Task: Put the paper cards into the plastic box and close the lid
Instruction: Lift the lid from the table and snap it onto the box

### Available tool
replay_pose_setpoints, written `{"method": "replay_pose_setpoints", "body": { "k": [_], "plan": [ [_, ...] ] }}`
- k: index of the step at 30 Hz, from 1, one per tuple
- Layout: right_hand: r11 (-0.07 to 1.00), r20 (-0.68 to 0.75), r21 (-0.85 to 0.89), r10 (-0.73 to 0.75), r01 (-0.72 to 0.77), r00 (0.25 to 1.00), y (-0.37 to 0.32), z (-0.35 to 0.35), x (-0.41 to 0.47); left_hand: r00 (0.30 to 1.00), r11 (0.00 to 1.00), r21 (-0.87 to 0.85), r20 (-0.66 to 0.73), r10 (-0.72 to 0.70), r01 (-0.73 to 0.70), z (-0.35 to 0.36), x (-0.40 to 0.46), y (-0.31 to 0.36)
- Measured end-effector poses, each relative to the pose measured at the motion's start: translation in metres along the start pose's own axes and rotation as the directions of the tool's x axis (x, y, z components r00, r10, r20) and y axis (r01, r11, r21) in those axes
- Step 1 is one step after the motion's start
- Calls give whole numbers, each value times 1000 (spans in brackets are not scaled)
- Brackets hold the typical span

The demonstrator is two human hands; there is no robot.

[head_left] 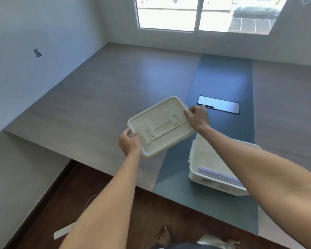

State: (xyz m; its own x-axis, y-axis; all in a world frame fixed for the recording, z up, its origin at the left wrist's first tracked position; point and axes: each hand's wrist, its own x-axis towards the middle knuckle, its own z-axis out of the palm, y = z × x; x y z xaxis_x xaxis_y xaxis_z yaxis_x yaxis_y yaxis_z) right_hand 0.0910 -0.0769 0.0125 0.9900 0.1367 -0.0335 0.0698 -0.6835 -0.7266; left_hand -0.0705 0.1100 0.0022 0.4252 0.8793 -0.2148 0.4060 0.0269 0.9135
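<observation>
Lid step: left hand (128, 141) and right hand (197, 115) grip lid (160, 125) ends, airborne. Paper cards (221, 175) already inside plastic box (201, 178) at 4 o'clock; next, align and press down.

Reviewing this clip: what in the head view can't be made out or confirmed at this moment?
- Open white plastic box: the right forearm covers its right side and much of the inside.
- Stack of paper cards: only edges show; the count cannot be told.
- White rectangular plastic lid, held by the left hand and right hand: latches too blurred to read.
- Dark glossy rectangle set in the table: glare hides what it is.
</observation>
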Motion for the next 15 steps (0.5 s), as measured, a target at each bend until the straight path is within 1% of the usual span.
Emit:
{"method": "replay_pose_setpoints", "body": {
  "k": [6,9,12,15],
  "plan": [
    [985,-164,-71,147,-160,975,57,-68,-30,976,991,82,201,85,-103,57,-26,18],
    [971,-237,-57,213,-232,948,85,-99,-47,945,983,99,304,121,-157,85,-50,32],
    [950,-315,-30,286,-311,905,112,-127,-66,903,973,99,402,151,-207,108,-77,43],
    [929,-350,-16,341,-369,873,135,-147,-85,866,963,117,472,163,-245,125,-101,43]
  ]
}}
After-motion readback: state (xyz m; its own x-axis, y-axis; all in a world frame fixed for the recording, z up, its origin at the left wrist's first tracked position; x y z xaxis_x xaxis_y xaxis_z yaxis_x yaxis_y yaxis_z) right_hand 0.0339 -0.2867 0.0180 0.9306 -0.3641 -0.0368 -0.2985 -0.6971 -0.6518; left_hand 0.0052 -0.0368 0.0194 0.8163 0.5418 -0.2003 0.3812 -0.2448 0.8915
